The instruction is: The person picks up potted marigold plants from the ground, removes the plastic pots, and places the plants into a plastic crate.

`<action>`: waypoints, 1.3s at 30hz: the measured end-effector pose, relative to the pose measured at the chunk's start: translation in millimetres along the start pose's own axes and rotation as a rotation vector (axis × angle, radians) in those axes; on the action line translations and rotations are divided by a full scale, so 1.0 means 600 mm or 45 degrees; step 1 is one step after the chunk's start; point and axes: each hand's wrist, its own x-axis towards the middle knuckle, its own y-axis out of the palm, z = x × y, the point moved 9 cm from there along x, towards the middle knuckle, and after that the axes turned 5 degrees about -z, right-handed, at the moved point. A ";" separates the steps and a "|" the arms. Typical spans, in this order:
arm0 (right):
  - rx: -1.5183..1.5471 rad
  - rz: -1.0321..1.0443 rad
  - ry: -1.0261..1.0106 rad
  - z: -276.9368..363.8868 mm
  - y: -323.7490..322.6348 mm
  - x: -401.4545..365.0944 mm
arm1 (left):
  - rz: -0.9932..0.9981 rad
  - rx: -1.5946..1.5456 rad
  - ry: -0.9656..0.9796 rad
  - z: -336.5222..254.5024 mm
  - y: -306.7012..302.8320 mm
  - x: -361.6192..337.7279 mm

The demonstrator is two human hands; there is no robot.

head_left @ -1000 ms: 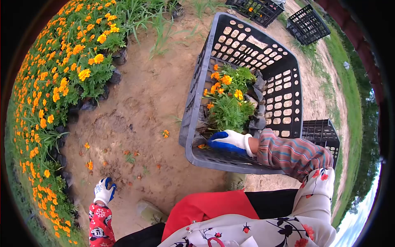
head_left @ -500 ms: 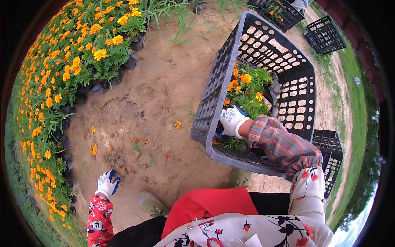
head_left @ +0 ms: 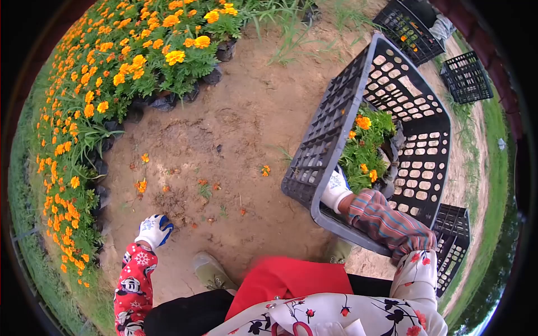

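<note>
My right hand (head_left: pixel 335 189), in a white glove with blue on it, reaches down inside a black plastic crate (head_left: pixel 343 131). It is beside the marigold plants (head_left: pixel 367 140) there, which have dark wrapped root pots (head_left: pixel 394 148) along one side. The crate wall and leaves hide its fingers, so any hold cannot be made out. Over the bare soil, my left hand (head_left: pixel 154 231) hangs in a matching glove with its fingers loosely apart and nothing in them. A few fallen orange blossoms (head_left: pixel 141 185) lie on the ground just beyond it.
Dense potted marigolds (head_left: pixel 137 67) line the left side. More black crates stand behind at the upper right (head_left: pixel 411 31), farther right (head_left: pixel 466 77) and close by at the lower right (head_left: pixel 451 246). My shoe (head_left: pixel 213 271) is on the soil below.
The view has shifted, so the crate and flower bed appear further right and lower. My right hand sits deeper against the crate's near wall, its fingers less visible. My left hand stays empty.
</note>
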 end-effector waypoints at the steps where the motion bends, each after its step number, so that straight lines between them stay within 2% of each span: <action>1: 0.076 0.031 0.023 -0.011 0.001 -0.005 | -0.040 -0.015 -0.006 0.004 -0.005 -0.005; 2: 0.121 0.042 -0.001 -0.019 0.006 -0.007 | -0.076 -0.124 -0.041 0.002 -0.024 -0.013; 4: 0.241 0.037 -0.002 -0.049 -0.001 -0.013 | -0.272 -0.517 -0.188 0.059 -0.029 -0.024; 5: 0.313 0.041 0.004 -0.063 0.000 -0.015 | -0.376 -0.749 -0.338 0.088 -0.042 -0.035; 7: 0.482 0.071 0.044 -0.088 0.002 -0.019 | -0.582 -1.277 -0.696 0.188 -0.005 -0.047; 9: 0.726 0.104 0.133 -0.107 0.006 -0.024 | -0.847 -1.336 -0.983 0.279 0.015 -0.064; 11: 1.012 0.119 0.231 -0.120 -0.004 -0.032 | -0.911 -1.094 -1.293 0.350 0.009 -0.089; 13: 1.298 0.101 0.307 -0.122 -0.025 -0.031 | -1.107 -1.076 -1.409 0.403 0.000 -0.093; 15: 1.498 0.040 0.330 -0.119 -0.076 -0.022 | -1.258 -0.762 -1.577 0.422 -0.064 -0.096; 17: 1.505 -0.094 0.274 -0.110 -0.160 -0.003 | -1.137 -0.752 -1.424 0.444 -0.125 -0.065; 18: 1.298 -0.354 0.193 -0.112 -0.234 -0.002 | -1.315 -0.668 -1.223 0.538 -0.102 -0.013; 19: 1.070 -0.476 0.151 -0.074 -0.314 -0.008 | -1.490 -0.571 -1.018 0.611 -0.071 0.036; 20: 0.942 -0.504 0.156 -0.047 -0.378 -0.012 | -1.290 -0.804 -1.132 0.575 -0.101 0.018; 21: 0.788 -0.660 0.167 -0.036 -0.430 -0.023 | -1.067 -1.000 -1.256 0.525 -0.135 -0.008; 22: 0.871 -0.761 0.169 0.015 -0.477 -0.038 | -1.040 -1.104 -1.198 0.540 -0.122 0.008; 23: 0.692 -0.835 0.095 0.078 -0.518 -0.051 | -1.009 -1.209 -1.143 0.556 -0.108 0.025; 25: 0.825 -0.818 0.034 0.178 -0.544 -0.076 | -1.025 -1.109 -1.119 0.581 -0.097 0.051; 26: 0.879 -0.735 -0.077 0.230 -0.535 -0.092 | -1.057 -0.965 -1.101 0.592 -0.092 0.062; 27: 0.934 -0.655 -0.193 0.275 -0.522 -0.112 | -1.127 -0.731 -1.055 0.618 -0.080 0.082; 28: 1.085 -0.455 -0.296 0.308 -0.480 -0.121 | -1.214 -0.444 -0.964 0.679 -0.032 0.124; 29: 1.231 -0.254 -0.401 0.340 -0.432 -0.128 | -1.428 -0.075 -0.797 0.734 0.008 0.155; 30: 1.163 0.045 -0.415 0.387 -0.386 -0.119 | -1.248 -0.095 -0.821 0.619 -0.054 0.102; 31: 1.083 0.341 -0.420 0.431 -0.340 -0.114 | -1.171 -0.080 -0.772 0.537 -0.087 0.079; 33: 1.208 0.429 -0.452 0.476 -0.256 -0.102 | -1.103 -0.048 -0.606 0.407 -0.130 0.037; 35: 1.003 0.048 -0.724 0.504 -0.215 -0.066 | -1.068 -0.067 -0.366 0.287 -0.153 0.012; 37: 0.932 -0.267 -0.741 0.517 -0.184 -0.020 | -1.162 -0.357 0.098 0.149 -0.159 -0.007; 39: 0.824 -0.434 -0.730 0.545 -0.163 0.012 | -1.017 -0.729 0.404 0.034 -0.154 -0.025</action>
